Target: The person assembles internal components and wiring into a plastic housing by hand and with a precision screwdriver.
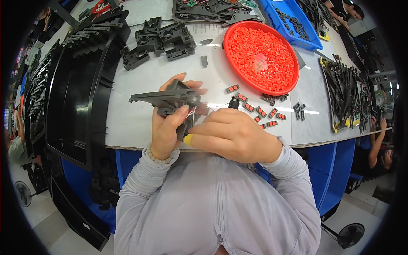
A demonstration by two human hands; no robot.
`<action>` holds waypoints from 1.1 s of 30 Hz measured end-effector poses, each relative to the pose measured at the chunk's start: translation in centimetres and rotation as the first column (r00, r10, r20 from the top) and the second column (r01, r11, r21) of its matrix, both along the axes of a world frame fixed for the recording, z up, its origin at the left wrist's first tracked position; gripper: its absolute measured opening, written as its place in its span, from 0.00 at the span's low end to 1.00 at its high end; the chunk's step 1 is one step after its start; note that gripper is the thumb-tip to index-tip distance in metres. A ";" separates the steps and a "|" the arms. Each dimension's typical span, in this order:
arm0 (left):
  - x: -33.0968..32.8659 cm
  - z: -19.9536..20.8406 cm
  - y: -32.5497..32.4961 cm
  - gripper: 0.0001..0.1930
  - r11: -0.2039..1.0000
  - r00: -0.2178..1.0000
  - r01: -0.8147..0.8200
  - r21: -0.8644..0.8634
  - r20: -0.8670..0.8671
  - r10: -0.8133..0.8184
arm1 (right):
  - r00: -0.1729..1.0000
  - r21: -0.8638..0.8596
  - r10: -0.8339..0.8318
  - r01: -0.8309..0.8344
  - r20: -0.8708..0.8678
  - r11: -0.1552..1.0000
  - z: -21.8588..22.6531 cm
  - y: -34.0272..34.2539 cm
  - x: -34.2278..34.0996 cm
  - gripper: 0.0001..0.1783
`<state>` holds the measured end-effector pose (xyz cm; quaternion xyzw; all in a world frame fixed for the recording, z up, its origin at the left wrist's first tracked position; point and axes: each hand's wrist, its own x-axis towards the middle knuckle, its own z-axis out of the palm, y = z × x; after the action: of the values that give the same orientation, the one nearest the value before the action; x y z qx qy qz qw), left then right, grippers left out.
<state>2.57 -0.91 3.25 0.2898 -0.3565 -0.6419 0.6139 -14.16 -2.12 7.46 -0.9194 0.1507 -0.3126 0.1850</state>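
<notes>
My left hand (166, 127) is wrapped round a dark grey plastic part (172, 97) with a long arm that points left. Thin white wires (193, 117) come out of the part near my left thumb. My right hand (236, 134) is closed right beside it, fingers bent at the wires, with a yellow cover on one fingertip; what its fingers pinch is hidden. Just beyond my right hand stands a small black piece (233, 102). Several small dark blocks with red inserts (249, 107) lie to the right of it.
A red round tray (228, 51) full of small red pieces sits ahead. More grey plastic parts (159, 40) lie at the back left, beside a black bin (76, 106). A blue tray (312, 43) and a tray of dark parts (346, 93) stand to the right. Other people work nearby.
</notes>
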 end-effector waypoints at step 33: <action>0.8 -1.0 -0.1 0.21 0.941 0.951 0.305 0.143 -0.093 -0.295 | 0.969 0.196 -0.182 0.148 0.168 0.969 -1.4 -3.8 1.0 0.12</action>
<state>3.42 -1.04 2.27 0.2563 -0.3237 -0.7635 0.4966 -13.13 -5.87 6.07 -0.8500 0.2371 -0.3956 0.2545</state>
